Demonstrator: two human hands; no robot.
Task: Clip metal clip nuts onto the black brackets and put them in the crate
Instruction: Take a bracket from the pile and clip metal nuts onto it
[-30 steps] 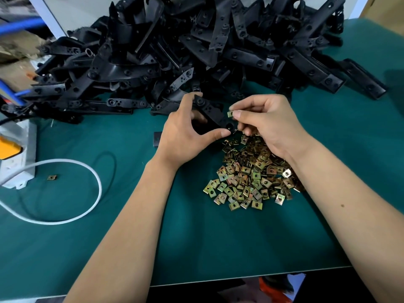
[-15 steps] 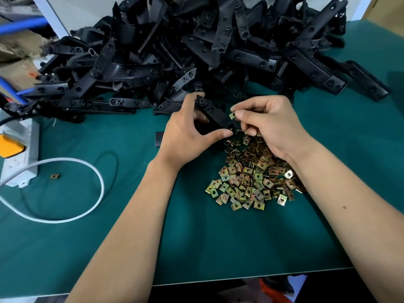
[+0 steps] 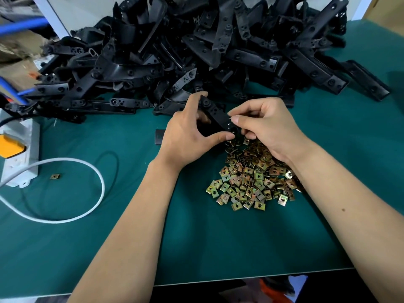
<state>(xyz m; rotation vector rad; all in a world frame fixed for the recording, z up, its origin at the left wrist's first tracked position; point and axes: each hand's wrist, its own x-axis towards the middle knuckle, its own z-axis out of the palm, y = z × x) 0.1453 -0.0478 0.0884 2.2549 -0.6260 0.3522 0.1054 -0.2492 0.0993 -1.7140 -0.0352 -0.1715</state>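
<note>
My left hand [image 3: 188,136] grips a black bracket [image 3: 215,114] between thumb and fingers, just above the green mat. My right hand [image 3: 266,130] pinches a small metal clip nut at the bracket's near edge; the nut is almost wholly hidden under my thumb and fingertips. A heap of brass-coloured clip nuts [image 3: 253,178] lies on the mat under and in front of my right wrist. A big pile of black brackets [image 3: 196,53] fills the back of the table. No crate is in view.
A white power strip [image 3: 19,149] with an orange part and a looping white cable [image 3: 87,167] lie at the left. One stray clip nut [image 3: 55,176] sits beside the cable. A small black piece [image 3: 159,136] lies left of my left hand. The table's front edge [image 3: 240,277] runs below.
My right hand has brought the clip nut down against the bracket's edge, so the nut is now nearly covered by my fingertips. My left hand keeps its hold on the bracket.
</note>
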